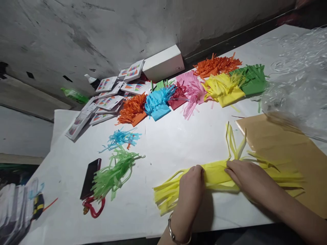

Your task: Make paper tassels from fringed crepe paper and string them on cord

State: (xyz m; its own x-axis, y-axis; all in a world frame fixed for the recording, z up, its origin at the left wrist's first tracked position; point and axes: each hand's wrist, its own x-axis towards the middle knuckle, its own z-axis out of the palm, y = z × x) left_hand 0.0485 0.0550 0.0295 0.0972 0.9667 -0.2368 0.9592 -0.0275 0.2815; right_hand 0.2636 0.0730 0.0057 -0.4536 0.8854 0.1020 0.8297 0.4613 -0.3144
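Between my two hands a strip of yellow fringed tissue paper (216,173) is held stretched over the white table, its cut fringes fanning out at both ends. My left hand (192,183), with a silver bracelet on the wrist, is closed on the left part of the band. Fingers and thumb of my right hand (242,177) pinch the right part. A few yellow strands stand up above the right hand. The right fringe lies over a sheet of brown paper (288,146). Fingertips of both hands are partly hidden.
Stacks of fringed tissue paper, orange (131,110), blue (159,103), pink (194,93), yellow (224,90) and green (252,80), line the back. Printed packets (109,102) and a white box (165,63) stand behind. A green tassel (114,172) touches a phone (90,178). Clear plastic (296,81) lies right.
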